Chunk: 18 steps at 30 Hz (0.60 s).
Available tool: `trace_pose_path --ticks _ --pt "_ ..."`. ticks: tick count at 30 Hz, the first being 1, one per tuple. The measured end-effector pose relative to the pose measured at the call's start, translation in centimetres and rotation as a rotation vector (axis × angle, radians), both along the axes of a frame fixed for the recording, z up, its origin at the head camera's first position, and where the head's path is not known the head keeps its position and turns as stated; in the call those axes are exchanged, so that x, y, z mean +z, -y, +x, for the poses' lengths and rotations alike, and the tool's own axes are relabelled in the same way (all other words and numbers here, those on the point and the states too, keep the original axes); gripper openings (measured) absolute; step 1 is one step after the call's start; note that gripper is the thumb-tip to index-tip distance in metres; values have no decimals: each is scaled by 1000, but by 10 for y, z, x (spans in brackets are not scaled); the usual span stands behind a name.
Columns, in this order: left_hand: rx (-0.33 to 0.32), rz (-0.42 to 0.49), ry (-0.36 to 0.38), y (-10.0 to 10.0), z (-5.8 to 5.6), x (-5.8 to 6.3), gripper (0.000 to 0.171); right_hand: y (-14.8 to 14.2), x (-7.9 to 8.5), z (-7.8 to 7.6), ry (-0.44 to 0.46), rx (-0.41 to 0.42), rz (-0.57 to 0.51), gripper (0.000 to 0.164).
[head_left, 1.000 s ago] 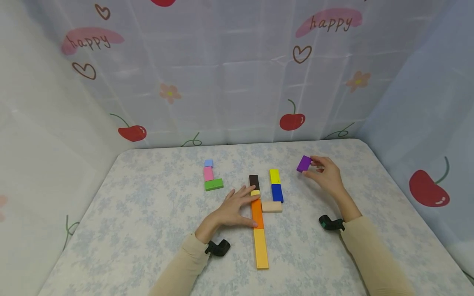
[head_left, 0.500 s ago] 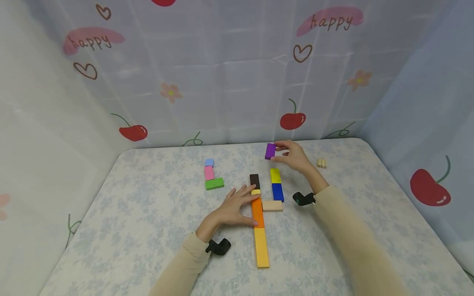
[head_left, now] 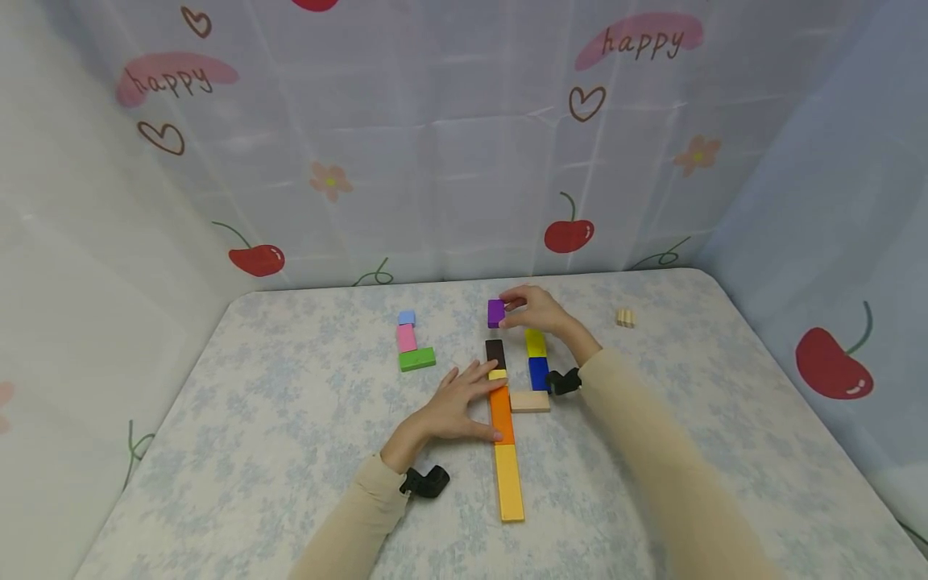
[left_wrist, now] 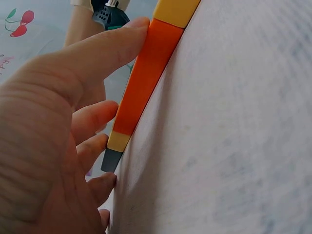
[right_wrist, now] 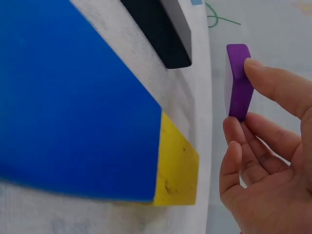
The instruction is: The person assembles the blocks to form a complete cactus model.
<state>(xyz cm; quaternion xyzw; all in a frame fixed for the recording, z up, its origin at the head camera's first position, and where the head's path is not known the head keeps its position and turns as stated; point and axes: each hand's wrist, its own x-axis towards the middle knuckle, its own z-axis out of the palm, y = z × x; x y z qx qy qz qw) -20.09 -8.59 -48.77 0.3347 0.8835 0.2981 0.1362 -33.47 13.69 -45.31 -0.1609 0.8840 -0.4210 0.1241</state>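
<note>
My right hand (head_left: pixel 542 312) pinches a purple block (head_left: pixel 495 314) between thumb and fingertips, just beyond the far end of a row of blocks. In the right wrist view the purple block (right_wrist: pixel 240 83) is held off the table. That row runs from a black block (head_left: pixel 495 353) through a thin pale-yellow block (head_left: pixel 497 374) and an orange section (head_left: pixel 502 419) to a long yellow block (head_left: pixel 510 483). My left hand (head_left: pixel 451 409) rests along the row with fingers spread; its thumb (left_wrist: pixel 131 34) touches the orange section's edge in the left wrist view.
A natural wood block (head_left: pixel 530 402) juts right from the row, with a blue block (head_left: pixel 538 373) and a yellow block (head_left: pixel 536 344) beyond it. Left stand a green block (head_left: pixel 416 359), a pink block (head_left: pixel 407 337) and a light-blue block (head_left: pixel 407 317). Small pale pieces (head_left: pixel 625 317) lie far right.
My right hand has carried the purple block leftward from the right side to beyond the black block, uncovering the small pale pieces. My left hand has stayed in place.
</note>
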Motion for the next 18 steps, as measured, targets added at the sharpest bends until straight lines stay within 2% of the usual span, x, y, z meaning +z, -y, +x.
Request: trace_pose_path --ticks 12,18 --pt "-6 8 -6 1 0 0 83 9 -7 -1 18 70 65 60" --pt "1 1 -5 1 1 -2 83 10 -7 0 38 76 107 58"
